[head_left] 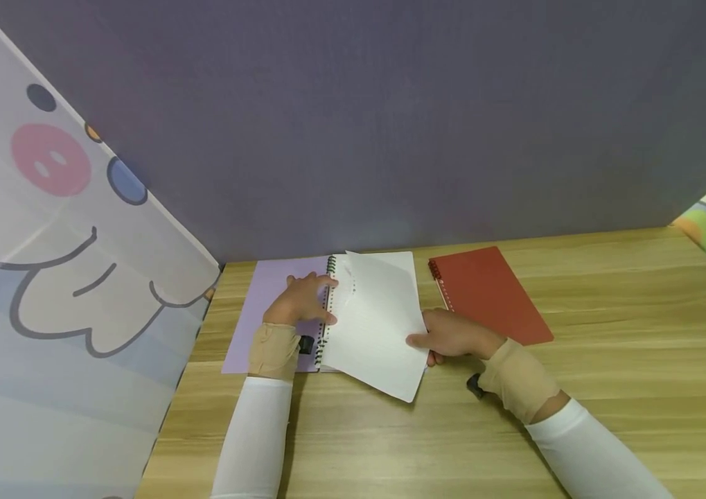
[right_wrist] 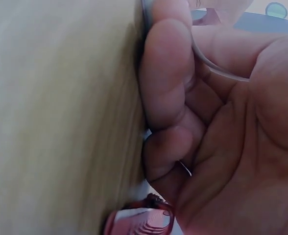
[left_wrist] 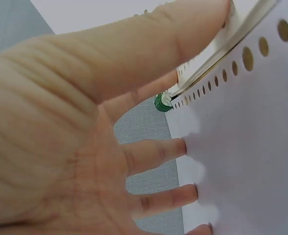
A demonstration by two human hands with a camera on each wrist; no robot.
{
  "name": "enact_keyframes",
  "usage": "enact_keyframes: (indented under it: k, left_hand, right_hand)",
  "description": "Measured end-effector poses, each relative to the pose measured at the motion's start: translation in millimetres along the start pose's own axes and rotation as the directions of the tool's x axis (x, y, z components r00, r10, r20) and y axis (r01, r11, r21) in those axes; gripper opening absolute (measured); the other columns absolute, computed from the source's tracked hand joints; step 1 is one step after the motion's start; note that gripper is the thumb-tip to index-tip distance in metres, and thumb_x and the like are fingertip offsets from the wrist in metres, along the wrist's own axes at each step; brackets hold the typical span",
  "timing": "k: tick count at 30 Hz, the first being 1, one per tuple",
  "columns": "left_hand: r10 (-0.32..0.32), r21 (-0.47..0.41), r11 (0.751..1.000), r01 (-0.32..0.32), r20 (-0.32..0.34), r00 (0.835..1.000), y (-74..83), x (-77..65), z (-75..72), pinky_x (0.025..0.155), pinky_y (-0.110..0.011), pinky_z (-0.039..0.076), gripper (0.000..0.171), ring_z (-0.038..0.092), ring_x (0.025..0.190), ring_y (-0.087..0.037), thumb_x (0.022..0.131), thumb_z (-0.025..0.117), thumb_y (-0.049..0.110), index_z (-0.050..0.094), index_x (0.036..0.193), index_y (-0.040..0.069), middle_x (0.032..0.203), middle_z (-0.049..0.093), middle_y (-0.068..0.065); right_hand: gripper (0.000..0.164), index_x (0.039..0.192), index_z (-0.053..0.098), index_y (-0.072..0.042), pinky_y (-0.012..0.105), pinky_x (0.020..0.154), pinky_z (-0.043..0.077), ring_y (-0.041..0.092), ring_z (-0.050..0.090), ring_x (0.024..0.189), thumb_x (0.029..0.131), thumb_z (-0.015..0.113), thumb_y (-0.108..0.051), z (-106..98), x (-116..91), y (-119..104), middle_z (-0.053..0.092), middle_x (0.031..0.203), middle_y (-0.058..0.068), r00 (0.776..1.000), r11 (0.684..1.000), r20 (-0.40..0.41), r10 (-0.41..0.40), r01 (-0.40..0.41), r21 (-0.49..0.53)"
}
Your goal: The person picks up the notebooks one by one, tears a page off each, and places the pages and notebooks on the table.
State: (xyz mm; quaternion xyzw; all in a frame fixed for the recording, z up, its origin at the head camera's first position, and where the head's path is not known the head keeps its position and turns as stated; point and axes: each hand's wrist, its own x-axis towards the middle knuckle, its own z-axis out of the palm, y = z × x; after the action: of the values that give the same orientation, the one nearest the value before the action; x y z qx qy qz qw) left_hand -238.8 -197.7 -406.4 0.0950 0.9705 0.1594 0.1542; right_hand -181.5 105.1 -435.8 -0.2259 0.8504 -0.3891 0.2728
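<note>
An open spiral notebook lies with its purple cover folded out to the left and white pages to the right. A white sheet with a row of punched holes lies askew over those pages. My left hand reaches across the coil binding; its thumb and spread fingers touch the paper beside the holes. At the sheet's right edge, my right hand pinches the paper between thumb and curled fingers. The sheet's lower corner hangs past the notebook's bottom edge.
Right of the notebook lies a closed red spiral notebook, turned at an angle and partly behind my right hand. The wooden table meets a grey panel at the back and a cartoon-printed wall at the left.
</note>
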Motion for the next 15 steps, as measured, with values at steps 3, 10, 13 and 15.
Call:
enact_keyframes:
  k: [3, 10, 13, 15]
  left_hand:
    - [-0.009, 0.0, 1.0, 0.009, -0.002, 1.0, 1.6, 0.0, 0.1, 0.084, -0.056, 0.037, 0.08, 0.021, 0.124, -0.046, 0.061, 0.081, 0.035, 0.046, 0.133, 0.031, 0.146, 0.026, -0.015]
    - [-0.027, 0.011, 1.0, 0.027, -0.012, 1.0, 2.5, 1.5, 0.4, 0.084, -0.059, 0.034, 0.082, 0.016, 0.128, -0.047, 0.059, 0.082, 0.036, 0.046, 0.132, 0.033, 0.148, 0.023, -0.013]
    - [-0.025, 0.012, 1.0, 0.025, -0.011, 1.0, 1.7, 1.7, 0.4, 0.085, -0.06, 0.034, 0.082, 0.016, 0.128, -0.048, 0.059, 0.082, 0.036, 0.046, 0.133, 0.032, 0.148, 0.023, -0.014]
    - [-0.023, 0.006, 1.0, 0.023, -0.009, 1.0, 2.6, 2.0, -0.2, 0.086, -0.061, 0.032, 0.082, 0.014, 0.128, -0.049, 0.059, 0.082, 0.035, 0.046, 0.133, 0.032, 0.148, 0.022, -0.015]
  right_hand:
    - [0.025, 0.096, 0.052, -0.007, 0.034, 0.057, 0.045, 0.021, 0.058, 0.057, 0.091, 0.053, -0.032, -0.8, 0.3, 1.3, 0.059, 0.064, 0.005, 1.0, 1.0, 0.013, 0.001, -0.001, 0.008]
    - [0.026, 0.099, 0.054, -0.009, 0.035, 0.057, 0.046, 0.022, 0.058, 0.058, 0.091, 0.053, -0.034, -3.5, 1.2, 3.5, 0.06, 0.066, 0.006, 0.999, 1.0, 0.046, -0.013, 0.012, 0.016]
    - [0.027, 0.1, 0.053, -0.01, 0.035, 0.056, 0.045, 0.022, 0.058, 0.058, 0.09, 0.054, -0.035, -4.2, 1.4, 4.9, 0.06, 0.067, 0.006, 0.998, 1.0, 0.055, -0.014, 0.013, 0.02]
    - [0.028, 0.1, 0.053, -0.01, 0.036, 0.056, 0.045, 0.022, 0.058, 0.058, 0.09, 0.055, -0.036, -5.1, 0.9, 6.2, 0.06, 0.068, 0.006, 0.998, 0.999, 0.057, -0.013, 0.012, 0.031]
